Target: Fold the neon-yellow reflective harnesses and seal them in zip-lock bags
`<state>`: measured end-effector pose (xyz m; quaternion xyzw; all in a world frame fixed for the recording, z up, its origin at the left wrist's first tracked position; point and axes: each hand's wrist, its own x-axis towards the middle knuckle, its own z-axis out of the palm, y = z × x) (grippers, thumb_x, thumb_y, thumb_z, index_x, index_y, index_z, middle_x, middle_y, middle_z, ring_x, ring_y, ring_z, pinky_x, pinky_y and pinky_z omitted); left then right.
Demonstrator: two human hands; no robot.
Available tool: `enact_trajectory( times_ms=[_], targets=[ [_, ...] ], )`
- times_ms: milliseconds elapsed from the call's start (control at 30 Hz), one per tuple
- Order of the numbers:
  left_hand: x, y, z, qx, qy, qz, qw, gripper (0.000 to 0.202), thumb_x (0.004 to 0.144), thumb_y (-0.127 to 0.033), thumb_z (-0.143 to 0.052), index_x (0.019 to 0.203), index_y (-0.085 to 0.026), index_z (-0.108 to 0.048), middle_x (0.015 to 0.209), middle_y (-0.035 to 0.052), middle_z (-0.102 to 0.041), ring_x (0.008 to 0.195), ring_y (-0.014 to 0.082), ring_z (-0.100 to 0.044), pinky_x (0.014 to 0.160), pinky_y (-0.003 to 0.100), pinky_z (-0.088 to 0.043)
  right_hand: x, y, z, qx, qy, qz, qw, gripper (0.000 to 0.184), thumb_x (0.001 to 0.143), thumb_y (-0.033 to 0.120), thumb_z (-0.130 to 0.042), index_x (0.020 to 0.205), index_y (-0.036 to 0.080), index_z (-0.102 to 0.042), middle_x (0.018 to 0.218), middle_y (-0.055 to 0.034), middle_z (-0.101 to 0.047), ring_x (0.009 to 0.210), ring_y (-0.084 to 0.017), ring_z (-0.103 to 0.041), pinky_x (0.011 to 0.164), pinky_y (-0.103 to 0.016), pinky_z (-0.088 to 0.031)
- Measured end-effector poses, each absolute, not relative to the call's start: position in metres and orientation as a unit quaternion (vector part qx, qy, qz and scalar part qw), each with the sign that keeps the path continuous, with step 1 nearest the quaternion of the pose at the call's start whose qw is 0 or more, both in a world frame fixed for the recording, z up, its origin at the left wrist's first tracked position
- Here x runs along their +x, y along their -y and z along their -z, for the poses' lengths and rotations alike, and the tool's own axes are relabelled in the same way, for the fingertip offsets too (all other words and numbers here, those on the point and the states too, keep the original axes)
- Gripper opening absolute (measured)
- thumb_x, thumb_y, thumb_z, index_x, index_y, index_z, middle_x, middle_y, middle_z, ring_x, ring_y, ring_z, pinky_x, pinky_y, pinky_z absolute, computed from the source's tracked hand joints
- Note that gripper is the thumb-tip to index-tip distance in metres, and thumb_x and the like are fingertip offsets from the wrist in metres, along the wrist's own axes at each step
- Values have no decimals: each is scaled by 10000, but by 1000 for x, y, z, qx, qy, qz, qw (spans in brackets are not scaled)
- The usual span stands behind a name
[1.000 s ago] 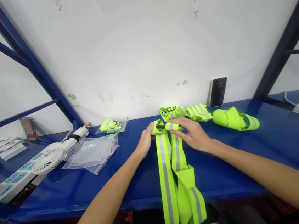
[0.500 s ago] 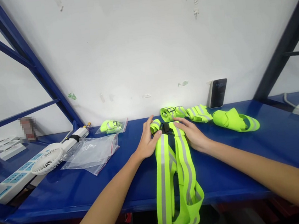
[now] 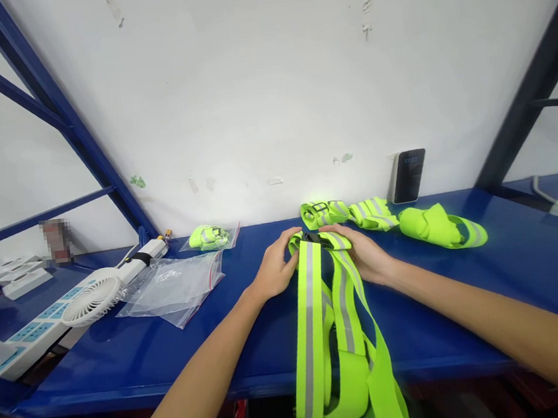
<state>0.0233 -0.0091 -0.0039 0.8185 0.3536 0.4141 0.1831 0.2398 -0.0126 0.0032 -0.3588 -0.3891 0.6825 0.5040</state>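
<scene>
A neon-yellow reflective strap harness [image 3: 316, 325] with grey stripes lies across the blue workbench [image 3: 125, 358] and hangs over its front edge. My left hand [image 3: 276, 267] grips the strap's top left end, fingers curled round it. My right hand [image 3: 364, 255] grips the top right end beside the black buckle [image 3: 314, 238], which sits between both hands.
More folded neon straps [image 3: 349, 211] and a rolled bundle [image 3: 440, 226] lie behind, near a black device [image 3: 407, 175] leaning on the wall. To the left are clear zip bags [image 3: 172, 287], a bagged strap [image 3: 209, 237], a white fan [image 3: 94, 300] and power strips [image 3: 17, 329].
Both hands have drawn the strap ends slightly nearer and closed round them at the buckle. The hanging loops have shifted and spread wider over the bench edge.
</scene>
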Motion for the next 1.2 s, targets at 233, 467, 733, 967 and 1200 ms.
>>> enact_trajectory(
  times_ms=[233,467,733,967,1200],
  targets=[
    [23,8,8,769,-377,-439,272,385,837,-237,-581,1215,-182,-531,1018,59,-685,885,203,-640,779,289,-493,243,18,-8,-288,490,-684,457,629,669,216,-795,1264,290,-605,1034,-5,-742,886,-210,-692,822,-327,-536],
    [26,4,18,719,-384,-444,372,213,842,-266,-548,966,-145,-672,898,59,-709,812,189,-632,708,271,-485,242,9,2,-384,517,-584,494,253,763,440,-752,816,200,-691,708,7,-703,634,-166,-640,609,-269,-494],
    [28,2,10,569,-459,-466,499,292,720,-390,-670,636,-110,-677,495,-7,-573,444,92,-462,467,219,-326,245,10,-1,-349,568,-571,479,514,716,387,-795,1173,222,-631,956,-32,-716,806,-195,-680,780,-339,-542],
    [31,4,7,389,-384,-458,702,291,717,-390,-614,724,-111,-699,655,91,-689,609,183,-658,555,253,-486,250,7,7,-382,727,-368,436,924,766,314,-736,1535,248,-228,812,11,-577,646,-155,-575,677,-353,-537],
    [30,6,8,392,-314,-448,739,289,795,-324,-521,658,-119,-670,638,102,-668,639,192,-645,730,318,-534,256,5,7,-394,798,-167,424,713,859,323,-618,1502,273,-315,1041,-79,-624,914,-250,-623,861,-448,-530]
  ],
)
